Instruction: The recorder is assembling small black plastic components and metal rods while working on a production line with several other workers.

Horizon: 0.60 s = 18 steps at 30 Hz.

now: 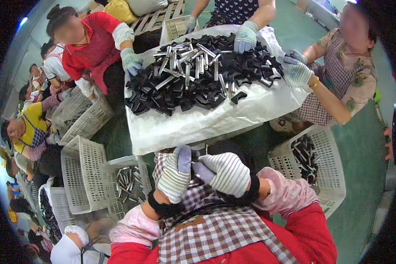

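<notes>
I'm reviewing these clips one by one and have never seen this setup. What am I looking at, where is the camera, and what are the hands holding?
There is no machine: a person wears a fisheye camera on the head, looking down, so edges bend. The gloved left hand and right hand meet over the lap, pinching a small dark part; its details are too small to tell. Ahead, a white sheet carries a pile of black pieces and silver metal pieces. Other gloved people sort it. White plastic baskets stand around.

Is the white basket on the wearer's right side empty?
No, the white basket on the right holds a heap of dark parts with some silvery pieces among them.
</notes>
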### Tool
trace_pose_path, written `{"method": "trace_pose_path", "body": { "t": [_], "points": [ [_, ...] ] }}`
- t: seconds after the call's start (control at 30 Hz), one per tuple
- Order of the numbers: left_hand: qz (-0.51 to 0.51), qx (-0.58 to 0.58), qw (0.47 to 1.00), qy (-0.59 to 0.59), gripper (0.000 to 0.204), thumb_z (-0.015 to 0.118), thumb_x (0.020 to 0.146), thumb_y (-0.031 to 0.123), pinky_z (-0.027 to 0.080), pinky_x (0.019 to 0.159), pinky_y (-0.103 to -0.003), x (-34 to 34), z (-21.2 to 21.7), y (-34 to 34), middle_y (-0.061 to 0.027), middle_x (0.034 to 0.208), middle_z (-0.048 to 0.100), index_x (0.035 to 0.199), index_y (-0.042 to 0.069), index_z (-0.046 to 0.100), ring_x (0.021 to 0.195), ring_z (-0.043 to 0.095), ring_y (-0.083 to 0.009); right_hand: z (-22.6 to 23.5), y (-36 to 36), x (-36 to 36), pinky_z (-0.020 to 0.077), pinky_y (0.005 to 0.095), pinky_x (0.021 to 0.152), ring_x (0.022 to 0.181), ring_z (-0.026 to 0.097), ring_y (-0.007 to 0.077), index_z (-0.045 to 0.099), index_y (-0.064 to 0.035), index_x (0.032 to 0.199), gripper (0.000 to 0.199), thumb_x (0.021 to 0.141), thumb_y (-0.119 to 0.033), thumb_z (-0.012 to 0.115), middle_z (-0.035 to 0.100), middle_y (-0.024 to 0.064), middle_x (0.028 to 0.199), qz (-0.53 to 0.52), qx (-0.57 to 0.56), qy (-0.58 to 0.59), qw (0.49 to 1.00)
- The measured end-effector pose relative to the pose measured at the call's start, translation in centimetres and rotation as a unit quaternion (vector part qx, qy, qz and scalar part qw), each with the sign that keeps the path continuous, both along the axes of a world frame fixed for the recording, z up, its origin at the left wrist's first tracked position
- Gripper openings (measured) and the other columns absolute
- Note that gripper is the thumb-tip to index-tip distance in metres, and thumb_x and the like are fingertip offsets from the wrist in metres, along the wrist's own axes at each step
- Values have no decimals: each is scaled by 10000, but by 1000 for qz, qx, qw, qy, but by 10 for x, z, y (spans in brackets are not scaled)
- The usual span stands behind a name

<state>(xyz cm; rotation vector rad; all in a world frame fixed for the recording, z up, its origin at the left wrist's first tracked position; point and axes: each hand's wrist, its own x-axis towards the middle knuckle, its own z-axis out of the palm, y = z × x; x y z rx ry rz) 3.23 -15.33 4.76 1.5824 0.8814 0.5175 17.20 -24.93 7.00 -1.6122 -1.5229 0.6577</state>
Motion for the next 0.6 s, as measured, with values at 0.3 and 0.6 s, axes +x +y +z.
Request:
{"method": "trace_pose_path", "body": {
  "t": [0.3,0.6],
  "points": [
    [-39,34,999,11,462,378,1016,405,463,701,-294,10,-3,25,-77,826,627,961,17,622,714,551,-157,0,21,7,451,458,487,522,571,370,560,-54,764,255,896,-272,552,563,153,582,-15,83,-130,988],
    [-43,-40,998,-4,457,372,1006,457,464,564,-257,25,-6,25,-14,727,604,1003,93,647,614,563,-117,2,-7,34,507,452,622,699,632,384,647,-67,993,312,846,-342,622,644,192,783,-35,4,-79,996]
  ]
}}
